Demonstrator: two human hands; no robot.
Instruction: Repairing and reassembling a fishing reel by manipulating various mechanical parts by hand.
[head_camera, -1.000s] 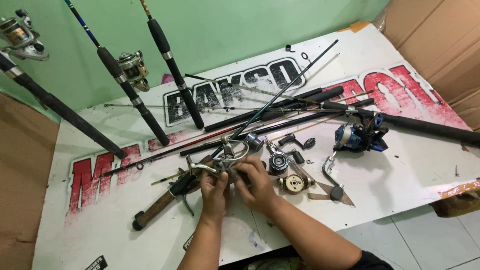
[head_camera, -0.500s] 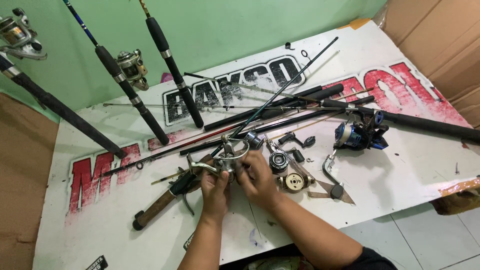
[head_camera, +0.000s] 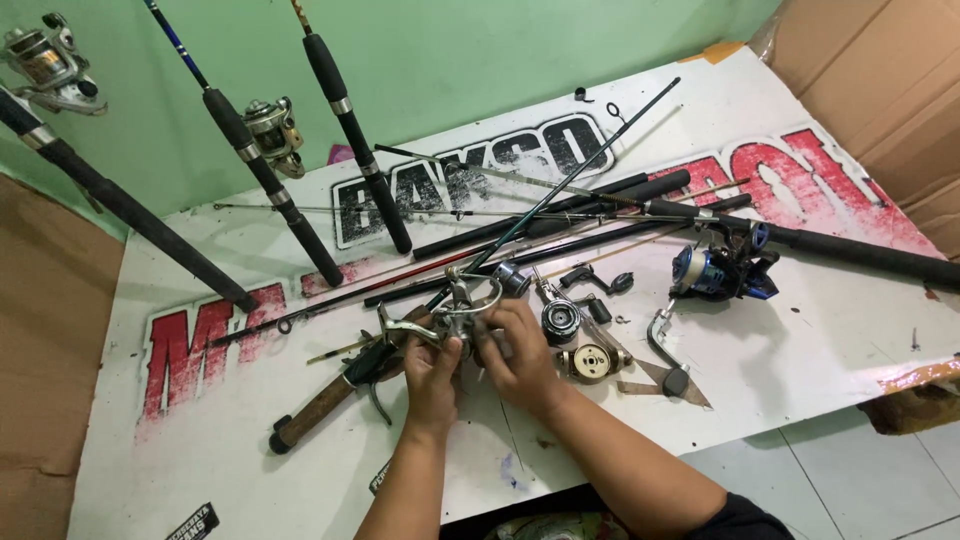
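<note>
Holding a silver fishing reel (head_camera: 455, 312) in both hands over the white desk (head_camera: 800, 370).

Left hand (head_camera: 432, 372) is closed around the reel body from below, and right hand (head_camera: 520, 350) pinches its side with bent fingers. It looks like the taking-apart or fixing step, since small reel parts lie just beside the hands: a round spool (head_camera: 560, 320) and a gear plate (head_camera: 588, 362). A blue reel (head_camera: 715, 272) sits further right, near a crank handle (head_camera: 665, 350). A cork-handled rod (head_camera: 335, 395) lies just left. Next, I think small, careful finger turns are needed so that tiny parts do not drop.
</note>
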